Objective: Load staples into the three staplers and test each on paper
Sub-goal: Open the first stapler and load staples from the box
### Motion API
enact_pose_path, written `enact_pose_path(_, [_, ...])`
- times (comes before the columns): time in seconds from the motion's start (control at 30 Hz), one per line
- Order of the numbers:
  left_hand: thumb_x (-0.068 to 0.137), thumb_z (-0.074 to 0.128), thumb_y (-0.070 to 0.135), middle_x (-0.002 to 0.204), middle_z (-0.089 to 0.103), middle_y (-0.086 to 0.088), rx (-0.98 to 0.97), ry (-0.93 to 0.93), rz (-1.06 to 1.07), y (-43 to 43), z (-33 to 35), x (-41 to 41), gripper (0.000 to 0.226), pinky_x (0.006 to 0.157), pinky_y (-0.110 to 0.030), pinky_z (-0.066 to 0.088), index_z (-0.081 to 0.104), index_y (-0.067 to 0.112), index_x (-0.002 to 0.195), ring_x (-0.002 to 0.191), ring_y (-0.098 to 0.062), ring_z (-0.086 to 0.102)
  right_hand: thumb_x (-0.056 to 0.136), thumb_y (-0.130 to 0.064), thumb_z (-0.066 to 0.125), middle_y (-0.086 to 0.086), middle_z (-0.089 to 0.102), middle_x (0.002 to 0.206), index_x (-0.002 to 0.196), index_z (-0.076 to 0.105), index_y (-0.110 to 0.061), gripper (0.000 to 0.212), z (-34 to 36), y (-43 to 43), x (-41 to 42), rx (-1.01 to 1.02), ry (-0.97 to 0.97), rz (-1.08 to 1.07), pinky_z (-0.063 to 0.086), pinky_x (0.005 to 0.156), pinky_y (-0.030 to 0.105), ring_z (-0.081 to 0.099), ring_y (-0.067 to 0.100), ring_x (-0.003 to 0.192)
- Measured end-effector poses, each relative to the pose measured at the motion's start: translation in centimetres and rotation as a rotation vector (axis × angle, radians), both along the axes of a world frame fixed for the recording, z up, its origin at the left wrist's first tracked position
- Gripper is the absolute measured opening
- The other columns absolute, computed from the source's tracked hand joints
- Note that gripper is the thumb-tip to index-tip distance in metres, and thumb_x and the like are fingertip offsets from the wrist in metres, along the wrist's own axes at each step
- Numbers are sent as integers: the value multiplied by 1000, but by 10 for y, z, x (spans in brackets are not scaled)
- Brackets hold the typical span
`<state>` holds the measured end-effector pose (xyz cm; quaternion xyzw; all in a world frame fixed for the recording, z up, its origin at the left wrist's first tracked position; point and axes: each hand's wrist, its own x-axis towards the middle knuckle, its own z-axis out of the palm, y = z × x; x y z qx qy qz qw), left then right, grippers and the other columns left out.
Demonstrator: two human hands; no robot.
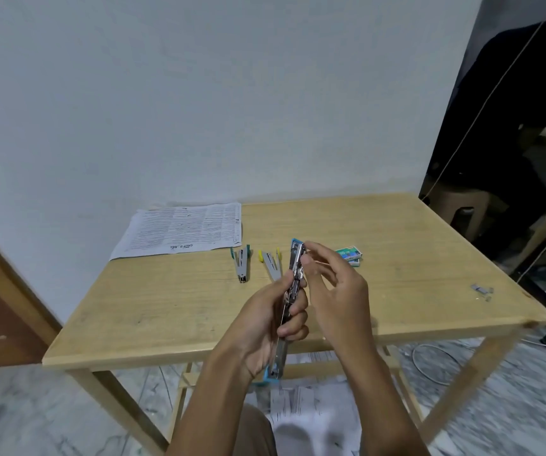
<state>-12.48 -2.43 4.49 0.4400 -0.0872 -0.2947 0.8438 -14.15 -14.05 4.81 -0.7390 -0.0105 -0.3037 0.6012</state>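
Now: left hand (265, 327) wrapped round opened blue stapler (297, 266); right hand (337, 294) pinching its upper end, other fingers (347, 280) loose. Staple box (350, 255) just beyond.

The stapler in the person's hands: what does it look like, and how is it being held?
The stapler is slim, of shiny metal with light-blue plastic ends, swung open lengthwise. It is held nearly upright above the near edge of the wooden table. The left hand grips its middle; the right hand pinches its upper part with thumb and forefinger.
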Motion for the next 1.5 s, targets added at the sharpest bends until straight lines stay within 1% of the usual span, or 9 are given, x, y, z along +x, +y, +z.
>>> enact_pose_path(0.17, [101, 43, 34, 58, 35, -2, 38, -15, 23, 3, 3, -2, 33, 44, -25, 15, 50, 9, 80, 35, -8, 24, 92, -14, 68, -10, 73, 98, 111, 74, -15, 20, -1, -4, 6, -229, -119, -114, 48, 83, 10, 66, -2, 94])
enact_pose_path(0.47, [101, 44, 34, 54, 39, -2, 35, -9, 70, 3, 6, -9, 43, 43, -24, 19, 62, 11, 69, 34, -8, 27, 89, -14, 69, -6, 70, 87, 92, 73, -11, 5, -7, -2, -2, -374, -212, -132, 46, 77, 10, 63, 1, 83])
enact_pose_path(0.67, [99, 47, 33, 51, 43, -2, 33, 64, 161, -1, 8, -12, 35, 41, -21, 32, 57, 7, 77, 38, -10, 37, 89, -18, 66, -9, 67, 94, 90, 70, -9, 10, -21, 0, -18, -324, -275, -123, 46, 82, 11, 62, -3, 93])
enact_pose_path(0.83, [95, 56, 30, 71, 66, -8, -18, 170, 252, 1, 12, -8, 28, 53, -23, 55, 64, 3, 91, 57, -14, 63, 88, -15, 66, -2, 71, 100, 90, 72, -5, 12, -32, 7, -24, -273, -325, -74, 52, 86, 20, 67, 6, 98])
enact_pose_path(0.93, [93, 57, 31, 70, 58, -8, -26, 141, 241, 1, 10, -4, 28, 51, -24, 53, 64, 5, 84, 55, -15, 59, 93, -20, 62, -9, 70, 87, 91, 68, -10, 12, -26, 12, -23, -65, -219, -11, 53, 78, 23, 68, 9, 86])
enact_pose_path(1.07, [97, 53, 28, 63, 43, -2, 37, -13, 255, 2, 6, 1, 25, 51, -23, 41, 62, 8, 83, 54, -14, 49, 102, -19, 49, -3, 74, 93, 100, 66, -15, 18, -9, 19, -10, 594, 100, 100, 52, 76, 26, 70, 16, 91])
enact_pose_path(1.2, [101, 50, 27, 55, 48, 7, 682, -497, 294, 5, 7, 4, 39, 51, -20, 34, 65, 26, 65, 48, -6, 42, 104, -29, 40, 9, 75, 95, 99, 68, -8, 36, 1, 24, 15, 1257, 411, 395, 53, 82, 33, 68, 23, 96])
enact_pose_path(1.3, [100, 52, 26, 62, 55, 11, 1125, -794, 346, 7, 11, 12, 25, 51, -13, 35, 65, 17, 81, 52, -1, 48, 102, -22, 46, 8, 74, 88, 92, 69, -7, 29, 0, 28, 22, 1468, 476, 457, 54, 90, 29, 67, 20, 96])
enact_pose_path(1.5, [103, 46, 24, 102, 65, -7, 1425, -898, 209, 4, 26, 22, 27, 60, -16, 35, 64, 13, 118, 73, -12, 54, 101, -14, 47, 8, 72, 91, 104, 70, -3, 26, -16, 39, 27, 1728, 489, 441, 59, 72, 27, 70, 17, 76])
